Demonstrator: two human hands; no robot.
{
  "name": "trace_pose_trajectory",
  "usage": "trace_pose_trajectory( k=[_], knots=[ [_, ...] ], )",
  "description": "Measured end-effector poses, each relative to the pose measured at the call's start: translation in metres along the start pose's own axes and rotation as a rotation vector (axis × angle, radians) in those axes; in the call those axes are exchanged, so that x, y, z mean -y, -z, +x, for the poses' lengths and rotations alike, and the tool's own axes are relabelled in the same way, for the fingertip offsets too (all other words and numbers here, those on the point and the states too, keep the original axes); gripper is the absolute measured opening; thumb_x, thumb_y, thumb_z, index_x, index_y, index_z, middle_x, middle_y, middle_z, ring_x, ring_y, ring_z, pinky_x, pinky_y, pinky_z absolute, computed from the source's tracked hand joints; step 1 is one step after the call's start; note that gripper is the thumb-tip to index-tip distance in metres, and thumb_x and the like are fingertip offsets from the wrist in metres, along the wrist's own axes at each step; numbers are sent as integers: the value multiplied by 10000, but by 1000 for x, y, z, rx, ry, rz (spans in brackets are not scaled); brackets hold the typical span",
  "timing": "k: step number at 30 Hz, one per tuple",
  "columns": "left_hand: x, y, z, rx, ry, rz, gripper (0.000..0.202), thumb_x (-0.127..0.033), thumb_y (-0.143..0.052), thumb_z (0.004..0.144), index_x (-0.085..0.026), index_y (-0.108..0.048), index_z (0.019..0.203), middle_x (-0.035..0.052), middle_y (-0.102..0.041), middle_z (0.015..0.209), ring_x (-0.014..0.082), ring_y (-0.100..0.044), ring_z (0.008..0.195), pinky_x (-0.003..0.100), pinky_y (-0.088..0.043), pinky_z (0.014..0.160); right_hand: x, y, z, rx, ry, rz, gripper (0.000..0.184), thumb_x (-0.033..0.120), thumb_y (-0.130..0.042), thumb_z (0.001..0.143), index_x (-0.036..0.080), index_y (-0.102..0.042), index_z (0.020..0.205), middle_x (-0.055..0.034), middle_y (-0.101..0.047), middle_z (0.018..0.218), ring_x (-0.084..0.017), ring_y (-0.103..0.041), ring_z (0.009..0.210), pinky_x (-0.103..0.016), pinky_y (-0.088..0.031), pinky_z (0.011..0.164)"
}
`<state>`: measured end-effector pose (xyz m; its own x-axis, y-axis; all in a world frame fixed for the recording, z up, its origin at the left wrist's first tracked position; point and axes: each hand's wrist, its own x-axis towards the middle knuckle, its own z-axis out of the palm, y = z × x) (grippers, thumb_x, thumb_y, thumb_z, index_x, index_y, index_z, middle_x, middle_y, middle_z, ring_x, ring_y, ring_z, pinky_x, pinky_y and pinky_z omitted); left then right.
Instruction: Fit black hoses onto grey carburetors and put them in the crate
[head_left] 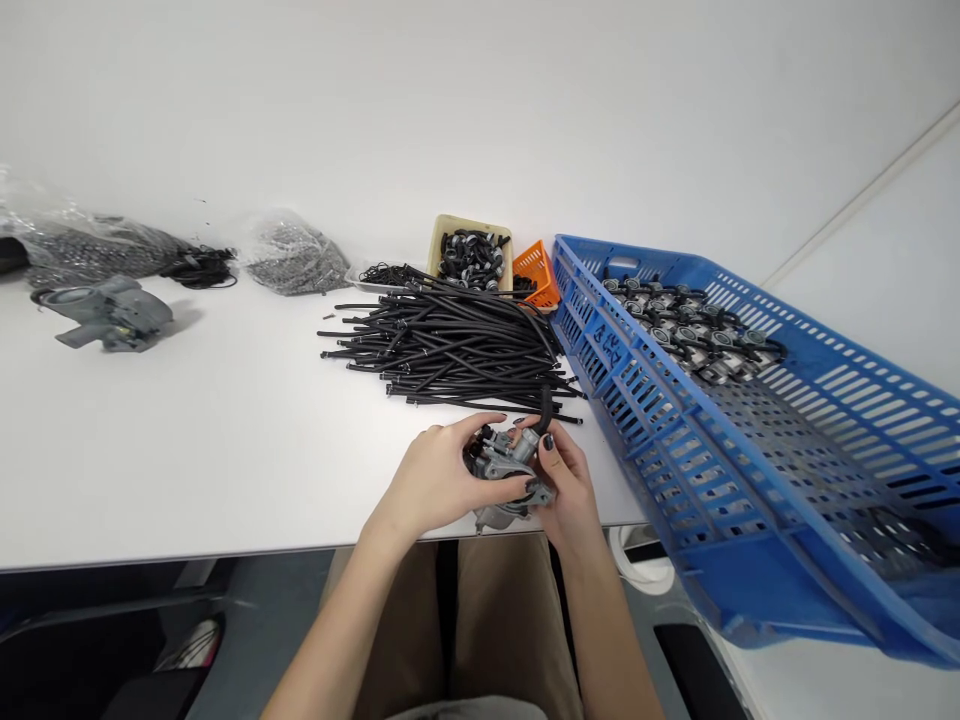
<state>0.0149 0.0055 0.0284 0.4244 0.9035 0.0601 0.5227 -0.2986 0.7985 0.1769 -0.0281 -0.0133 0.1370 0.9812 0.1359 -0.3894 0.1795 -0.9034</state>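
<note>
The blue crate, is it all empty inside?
No, the blue crate has a bunch of grey metal parts lying at its far end.

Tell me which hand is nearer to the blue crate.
Right. The right hand grips the grey metal part on the side facing the blue crate, close to its wall but apart from it. The left hand grips the part's other side, farther away.

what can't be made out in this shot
Head view only:
grey part: much of it covered by the left hand and right hand.
bags: contents too small, veiled by plastic.
orange basket: inside hidden by its wall and the blue crate.
blue crate: right end cut off by the frame edge.
</note>
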Motion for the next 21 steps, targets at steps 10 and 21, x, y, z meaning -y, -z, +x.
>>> trace_pose_trajectory(
  k=[10, 21],
  knots=[
    [-1, 0, 0, 0, -8, 9, 637, -437, -772, 707, -279, -659, 1313, 24, -770, 1062, 262, -698, 937, 299, -500, 769, 2, -1, 2, -12, 21, -37, 302, 505, -777, 803, 233, -722, 923, -12, -682, 839, -146, -601, 745, -254, -475, 707],
    [-1, -1, -3, -16, -12, 42, 615, -446, -775, 699, -291, -667, 1284, 16, -769, 992, 256, -691, 875, 307, -492, 768, 1, 0, 1, 16, 6, -39, 332, 525, -776, 791, 220, -723, 912, -1, -652, 785, -146, -578, 716, -253, -467, 687]
  ],
)
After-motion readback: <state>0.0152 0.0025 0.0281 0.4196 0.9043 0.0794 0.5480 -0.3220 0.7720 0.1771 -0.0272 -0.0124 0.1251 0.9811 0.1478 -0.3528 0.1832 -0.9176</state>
